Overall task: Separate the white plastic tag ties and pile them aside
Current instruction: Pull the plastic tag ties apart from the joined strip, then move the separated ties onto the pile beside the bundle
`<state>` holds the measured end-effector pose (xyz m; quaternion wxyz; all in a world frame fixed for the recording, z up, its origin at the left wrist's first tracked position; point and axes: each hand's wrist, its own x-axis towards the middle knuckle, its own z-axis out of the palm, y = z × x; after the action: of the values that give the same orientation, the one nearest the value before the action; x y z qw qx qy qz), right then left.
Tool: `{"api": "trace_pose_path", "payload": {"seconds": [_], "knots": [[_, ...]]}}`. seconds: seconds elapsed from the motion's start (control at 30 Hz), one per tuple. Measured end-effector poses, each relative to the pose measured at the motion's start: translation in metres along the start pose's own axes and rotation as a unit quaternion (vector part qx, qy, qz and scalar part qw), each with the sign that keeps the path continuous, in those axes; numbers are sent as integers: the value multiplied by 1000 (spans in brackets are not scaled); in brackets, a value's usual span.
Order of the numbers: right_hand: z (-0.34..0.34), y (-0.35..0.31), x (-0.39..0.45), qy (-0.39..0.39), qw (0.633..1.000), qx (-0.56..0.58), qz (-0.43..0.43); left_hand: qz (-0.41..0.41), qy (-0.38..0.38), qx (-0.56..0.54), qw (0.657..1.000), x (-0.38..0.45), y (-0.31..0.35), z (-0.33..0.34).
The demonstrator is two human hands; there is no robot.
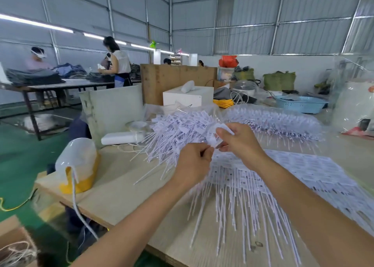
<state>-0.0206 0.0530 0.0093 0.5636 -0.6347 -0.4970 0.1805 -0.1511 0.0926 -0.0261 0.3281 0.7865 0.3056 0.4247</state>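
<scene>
A loose heap of separated white tag ties [178,131] lies on the wooden table [121,189] beyond my hands. A connected sheet of tag ties [293,171] spreads under my right forearm, its long tails pointing at the near edge. Above the sheet, my left hand [193,165] and my right hand [240,143] are both raised. Each pinches part of a small white tag tie piece [212,140] held between them. A bagged bundle of tag ties [273,121] lies further back.
A white and yellow helmet-like object [79,165] sits at the table's left edge with a white cord. Further back stand a white box [188,96], a white power bank [121,138] and a blue basket [299,103]. People work at a far table.
</scene>
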Motion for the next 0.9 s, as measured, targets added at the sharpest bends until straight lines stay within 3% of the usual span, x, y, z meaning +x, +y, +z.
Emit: {"api": "trace_pose_path", "payload": {"seconds": [0.13, 0.23, 0.43, 0.73, 0.83, 0.9], "knots": [[27, 7, -3, -88, 996, -16, 17, -30, 79, 108, 991, 18, -37, -44], [28, 12, -8, -102, 993, -51, 13, -63, 115, 196, 972, 46, -59, -60], [2, 18, -11, -71, 995, -68, -5, -111, 63, 327, 936, 116, -74, -38], [-21, 42, -8, -34, 995, -89, -10, -159, -7, 534, 830, 131, -56, -8], [-45, 62, -1, 13, 990, -138, -15, -34, 21, 618, 785, 102, -23, 5], [-74, 81, 8, 86, 973, -213, -13, 128, 31, 576, 807, 78, -7, 25]]}}
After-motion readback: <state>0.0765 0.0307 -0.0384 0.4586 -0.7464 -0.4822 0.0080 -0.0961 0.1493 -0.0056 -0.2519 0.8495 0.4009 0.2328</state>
